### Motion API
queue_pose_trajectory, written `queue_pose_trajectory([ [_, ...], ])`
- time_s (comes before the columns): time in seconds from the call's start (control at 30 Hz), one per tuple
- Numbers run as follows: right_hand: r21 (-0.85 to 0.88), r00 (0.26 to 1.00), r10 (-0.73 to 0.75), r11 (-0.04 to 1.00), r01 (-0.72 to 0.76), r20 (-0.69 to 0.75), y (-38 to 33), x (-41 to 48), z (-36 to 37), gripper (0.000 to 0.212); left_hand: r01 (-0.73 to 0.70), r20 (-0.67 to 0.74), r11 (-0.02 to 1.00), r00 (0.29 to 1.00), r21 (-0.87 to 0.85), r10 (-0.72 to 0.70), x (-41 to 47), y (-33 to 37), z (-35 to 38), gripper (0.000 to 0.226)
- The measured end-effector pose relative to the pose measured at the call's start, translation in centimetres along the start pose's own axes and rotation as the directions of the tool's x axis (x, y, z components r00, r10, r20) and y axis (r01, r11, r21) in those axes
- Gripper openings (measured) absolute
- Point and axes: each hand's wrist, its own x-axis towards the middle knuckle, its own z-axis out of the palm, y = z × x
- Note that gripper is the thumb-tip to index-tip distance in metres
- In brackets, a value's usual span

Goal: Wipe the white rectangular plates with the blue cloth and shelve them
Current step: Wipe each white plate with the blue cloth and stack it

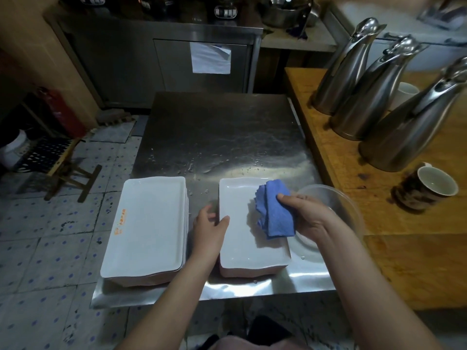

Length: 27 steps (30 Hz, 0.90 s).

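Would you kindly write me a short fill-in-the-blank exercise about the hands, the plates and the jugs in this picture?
1. The right hand holds a ____ cloth over the right stack of plates.
2. The left hand touches that stack's ____ edge.
3. ____ metal jugs stand on the wooden counter.

Missing words: blue; left; three.

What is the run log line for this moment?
phase: wiping | right hand: holds blue cloth over top plate | left hand: touches its edge
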Motion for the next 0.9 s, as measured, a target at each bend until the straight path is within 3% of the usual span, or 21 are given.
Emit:
queue_pose_trajectory([
  [0.1,-0.018,0.999,-0.034,0.999,0.034,0.015,-1.2,0.2,-0.6,0.016,-0.049,-0.042,0.997,0.998,-0.064,0.047,0.8,1.2,-0.2,0.059],
  [0.23,-0.071,0.997,-0.060,0.995,0.063,0.037,-3.0,1.2,-1.4,0.004,-0.124,-0.102,0.988,0.988,-0.091,0.115,1.8,3.3,-0.4,0.042],
  [0.4,-0.048,0.996,-0.047,0.998,0.051,0.079,-4.6,4.3,-2.4,0.013,-0.185,-0.128,0.982,0.975,-0.029,0.180,2.3,5.7,-0.6,0.026],
  [0.6,-0.124,1.000,0.002,0.992,0.002,0.028,-6.0,9.7,-3.7,0.031,-0.244,-0.161,0.956,0.962,-0.162,0.218,2.6,9.6,0.8,0.021],
  [0.7,-0.135,1.000,0.022,0.991,-0.022,-0.003,-6.9,12.8,-4.5,0.026,-0.279,-0.186,0.943,0.951,-0.182,0.246,2.7,11.8,1.7,0.023],
  [0.9,-0.383,0.993,0.067,0.919,-0.098,-0.094,-7.4,18.8,-7.3,0.034,-0.309,-0.250,0.919,0.936,-0.244,0.248,3.4,14.7,3.1,0.021],
])
